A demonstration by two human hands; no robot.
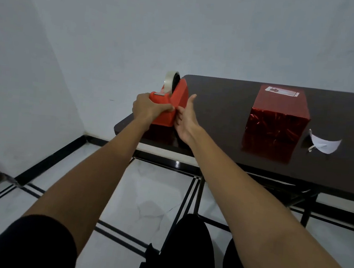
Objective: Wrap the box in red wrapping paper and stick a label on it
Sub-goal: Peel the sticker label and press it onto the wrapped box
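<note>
Dark glossy table (229,108), one. One crinkly foil-red box (278,120), cube-shaped, white label (282,92) on top. Left of box: one red wedge dispenser (179,94), left hand (147,109) gripping it, right hand (184,121) curled alongside, grasp unclear. Right of box: one curled paper scrap (325,144).

Tape dispenser (170,102) left on table (228,117); box (277,122) right.

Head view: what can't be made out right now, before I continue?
All in the head view:
1. The label on the wrapped box: its print is too small and blurred to read.
2. The tape end at the tape dispenser: it is hidden by the left hand and right hand, so whether the right fingers pinch tape is unclear.
3. The table: its right end is cut off by the frame edge.
</note>
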